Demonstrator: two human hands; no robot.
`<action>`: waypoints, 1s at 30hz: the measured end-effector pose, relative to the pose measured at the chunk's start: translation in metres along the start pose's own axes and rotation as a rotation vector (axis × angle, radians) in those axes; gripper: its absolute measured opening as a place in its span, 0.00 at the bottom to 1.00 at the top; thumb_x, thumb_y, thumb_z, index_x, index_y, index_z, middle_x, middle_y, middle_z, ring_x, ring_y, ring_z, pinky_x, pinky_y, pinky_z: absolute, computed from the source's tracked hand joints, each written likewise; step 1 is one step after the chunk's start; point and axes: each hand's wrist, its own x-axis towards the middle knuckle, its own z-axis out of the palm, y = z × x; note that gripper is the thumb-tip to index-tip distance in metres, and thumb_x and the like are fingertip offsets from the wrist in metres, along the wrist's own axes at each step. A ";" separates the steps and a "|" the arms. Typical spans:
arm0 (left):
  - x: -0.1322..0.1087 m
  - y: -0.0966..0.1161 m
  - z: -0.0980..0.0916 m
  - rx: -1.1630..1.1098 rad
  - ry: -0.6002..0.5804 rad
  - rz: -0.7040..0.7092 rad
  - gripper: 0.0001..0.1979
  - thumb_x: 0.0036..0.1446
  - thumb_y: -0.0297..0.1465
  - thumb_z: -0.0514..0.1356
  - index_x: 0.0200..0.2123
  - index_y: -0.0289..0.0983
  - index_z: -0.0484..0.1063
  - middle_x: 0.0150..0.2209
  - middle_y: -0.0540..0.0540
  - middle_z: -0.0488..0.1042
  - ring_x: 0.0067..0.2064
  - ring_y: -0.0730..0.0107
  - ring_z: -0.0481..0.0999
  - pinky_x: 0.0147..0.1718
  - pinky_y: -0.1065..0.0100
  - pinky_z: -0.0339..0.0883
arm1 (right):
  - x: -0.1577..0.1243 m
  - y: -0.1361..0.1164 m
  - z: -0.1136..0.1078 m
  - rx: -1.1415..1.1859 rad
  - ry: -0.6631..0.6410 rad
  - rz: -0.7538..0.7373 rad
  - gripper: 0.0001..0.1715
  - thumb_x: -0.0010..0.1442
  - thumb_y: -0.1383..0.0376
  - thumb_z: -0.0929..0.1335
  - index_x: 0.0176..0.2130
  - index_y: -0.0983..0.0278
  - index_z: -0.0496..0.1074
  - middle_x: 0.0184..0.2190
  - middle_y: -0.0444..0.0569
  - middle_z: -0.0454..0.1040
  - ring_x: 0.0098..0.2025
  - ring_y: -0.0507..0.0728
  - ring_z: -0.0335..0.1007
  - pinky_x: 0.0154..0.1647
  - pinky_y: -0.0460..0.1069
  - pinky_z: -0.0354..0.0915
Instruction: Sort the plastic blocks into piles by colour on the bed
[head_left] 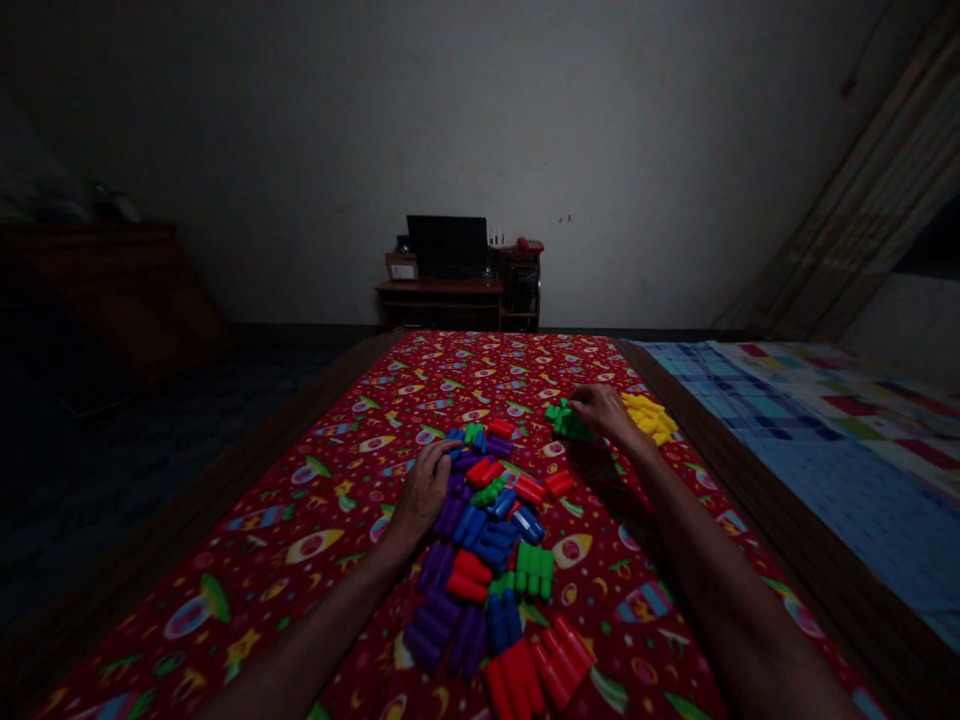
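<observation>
A mixed heap of purple, blue, red and green plastic building blocks, shaped like joined rounded tubes, lies on a red patterned cloth. My left hand rests against the heap's left edge, fingers stretched forward and touching purple and blue blocks. Farther off to the right, my right hand has its fingers bent down and closed over a small group of green blocks; its fingertips are partly hidden. Just beyond that hand sits a pile of yellow blocks.
The cloth covers a long surface with dark wooden edges. A bed with blue and checked covers is on the right. A desk with a monitor stands against the far wall, and a wooden cabinet is at left. The room is dim.
</observation>
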 end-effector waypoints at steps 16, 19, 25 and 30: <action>-0.001 -0.001 0.002 -0.014 0.020 0.021 0.17 0.60 0.33 0.46 0.43 0.39 0.73 0.47 0.42 0.74 0.52 0.64 0.71 0.55 0.58 0.63 | 0.015 -0.121 0.061 0.054 -0.352 -0.542 0.20 0.58 0.73 0.64 0.49 0.66 0.74 0.47 0.56 0.77 0.49 0.56 0.72 0.45 0.46 0.64; -0.001 -0.001 0.003 -0.006 0.038 0.024 0.17 0.61 0.32 0.46 0.43 0.38 0.73 0.47 0.42 0.74 0.51 0.63 0.72 0.55 0.57 0.64 | 0.031 -0.134 0.076 -0.075 -0.562 -0.532 0.21 0.56 0.77 0.63 0.47 0.65 0.76 0.46 0.55 0.78 0.46 0.56 0.74 0.41 0.44 0.65; -0.001 0.002 0.002 -0.005 0.001 0.028 0.17 0.61 0.32 0.45 0.42 0.38 0.74 0.47 0.42 0.74 0.52 0.63 0.72 0.55 0.58 0.64 | 0.022 -0.120 0.067 0.084 -0.370 -0.487 0.19 0.54 0.73 0.67 0.47 0.66 0.76 0.42 0.54 0.79 0.43 0.55 0.74 0.41 0.44 0.65; -0.002 0.004 0.001 -0.026 -0.002 0.024 0.18 0.61 0.32 0.45 0.42 0.38 0.74 0.47 0.42 0.73 0.51 0.63 0.71 0.55 0.58 0.64 | 0.016 -0.078 0.040 0.189 -0.058 -0.265 0.13 0.57 0.67 0.67 0.42 0.65 0.78 0.38 0.52 0.80 0.38 0.54 0.74 0.38 0.45 0.64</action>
